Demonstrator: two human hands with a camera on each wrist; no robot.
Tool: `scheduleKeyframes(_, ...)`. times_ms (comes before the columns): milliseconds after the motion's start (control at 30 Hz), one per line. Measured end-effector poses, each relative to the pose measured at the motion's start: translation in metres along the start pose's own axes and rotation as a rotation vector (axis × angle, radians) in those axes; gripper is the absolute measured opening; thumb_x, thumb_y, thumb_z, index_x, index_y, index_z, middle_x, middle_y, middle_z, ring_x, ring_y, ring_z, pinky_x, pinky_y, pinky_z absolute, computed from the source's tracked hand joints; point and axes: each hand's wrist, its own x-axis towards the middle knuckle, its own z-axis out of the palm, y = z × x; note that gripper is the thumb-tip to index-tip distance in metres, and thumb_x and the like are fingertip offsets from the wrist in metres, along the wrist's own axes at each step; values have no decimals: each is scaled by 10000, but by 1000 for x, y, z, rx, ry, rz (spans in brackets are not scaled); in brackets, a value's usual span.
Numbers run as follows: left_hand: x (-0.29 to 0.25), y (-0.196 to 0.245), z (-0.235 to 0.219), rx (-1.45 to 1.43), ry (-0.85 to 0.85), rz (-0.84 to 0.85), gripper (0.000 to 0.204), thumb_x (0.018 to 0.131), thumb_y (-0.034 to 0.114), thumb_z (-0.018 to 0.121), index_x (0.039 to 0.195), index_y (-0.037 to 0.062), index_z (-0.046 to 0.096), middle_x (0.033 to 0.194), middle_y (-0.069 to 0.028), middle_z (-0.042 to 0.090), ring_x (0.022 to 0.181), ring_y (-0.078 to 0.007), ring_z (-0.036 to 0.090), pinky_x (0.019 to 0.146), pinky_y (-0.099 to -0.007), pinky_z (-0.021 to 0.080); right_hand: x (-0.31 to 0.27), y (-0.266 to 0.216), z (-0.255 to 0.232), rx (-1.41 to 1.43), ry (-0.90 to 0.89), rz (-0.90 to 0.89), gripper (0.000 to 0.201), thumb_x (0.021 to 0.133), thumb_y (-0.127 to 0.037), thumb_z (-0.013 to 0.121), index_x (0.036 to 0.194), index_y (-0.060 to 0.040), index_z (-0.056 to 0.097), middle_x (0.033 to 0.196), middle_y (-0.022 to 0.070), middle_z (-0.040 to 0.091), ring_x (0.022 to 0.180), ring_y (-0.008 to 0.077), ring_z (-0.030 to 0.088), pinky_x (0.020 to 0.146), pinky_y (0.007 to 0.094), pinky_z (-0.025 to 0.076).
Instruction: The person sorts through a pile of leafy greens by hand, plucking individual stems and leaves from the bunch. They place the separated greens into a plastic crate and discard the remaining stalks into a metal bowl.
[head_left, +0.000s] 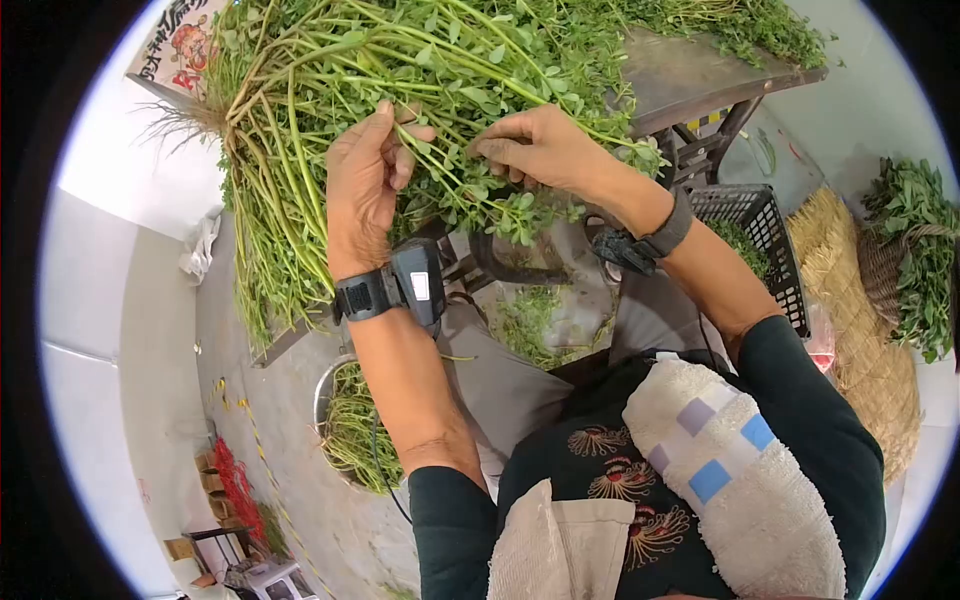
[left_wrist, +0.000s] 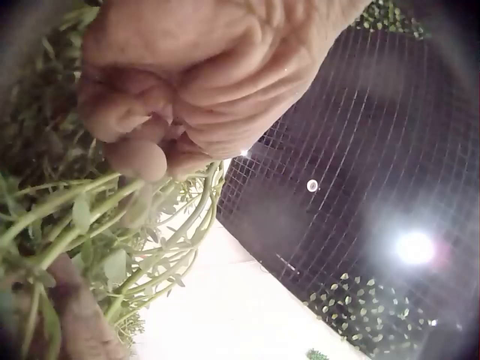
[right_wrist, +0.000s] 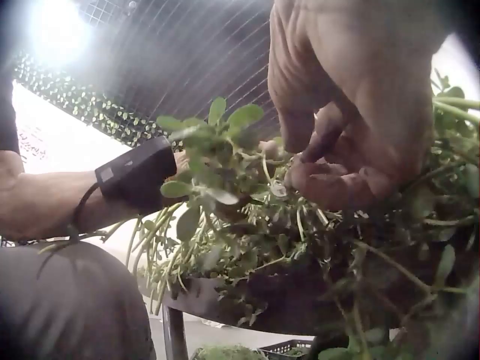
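A large heap of green leafy stems [head_left: 300, 150] with roots at its left end covers the table. In the head view my left hand [head_left: 370, 190] pinches a stem between thumb and fingers; its leafy end points down to the right. The left wrist view shows the curled fingers of that hand [left_wrist: 195, 82] at several stems [left_wrist: 67, 217]. My right hand [head_left: 545, 155] is just right of it, thumb and index finger brought together over the leaves. In the right wrist view, the fingertips of the right hand [right_wrist: 360, 112] meet beside small leaves [right_wrist: 217, 172]; whether they pinch something is unclear.
The table's bare brown edge [head_left: 690, 85] shows at the upper right. A black crate [head_left: 770, 240] with greens stands below it, beside a straw mat [head_left: 830, 290] and a tied green bundle [head_left: 925, 250]. A metal bowl of stems [head_left: 360, 425] sits on the floor by the left leg.
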Motion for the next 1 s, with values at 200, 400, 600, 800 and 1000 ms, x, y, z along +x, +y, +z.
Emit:
scheduleKeyframes(200,-11,8,-3,126,129,-34,282,898,247,573,936,-20,656,647,10,522,511,-43,398,400,-174,269,8,-7,12,62,21,-14,260,882,-239,588,1019,-34,670,753,1,620,595,51,516,475,204,413)
scheduleKeyframes(400,-14,7,6,157,150,-26,238,874,241,614,870,8,661,595,41,455,515,-45,402,427,-180,286,16,-19,21,-20,-18,-120,290,841,-261,629,968,-5,679,675,18,616,518,58,453,477,232,384)
scheduleKeyframes(600,-13,-9,8,164,167,54,189,853,205,651,820,20,634,642,7,542,535,-66,449,474,-210,343,31,-8,23,-375,213,-316,242,718,-254,622,813,-49,708,611,139,610,537,216,581,532,350,465)
scheduleKeyframes(800,-11,-21,11,87,214,105,198,852,173,647,796,-17,639,659,-36,589,519,-88,475,465,-219,381,42,1,28,-492,391,-252,259,713,-253,610,783,-14,681,651,138,632,558,213,607,570,329,477)
scheduleKeyframes(1000,-12,-29,6,5,211,117,189,879,168,611,820,-11,625,666,-24,573,536,-81,466,469,-213,375,42,6,23,-515,352,-286,254,748,-241,596,796,-6,677,675,104,650,598,178,607,569,313,473)
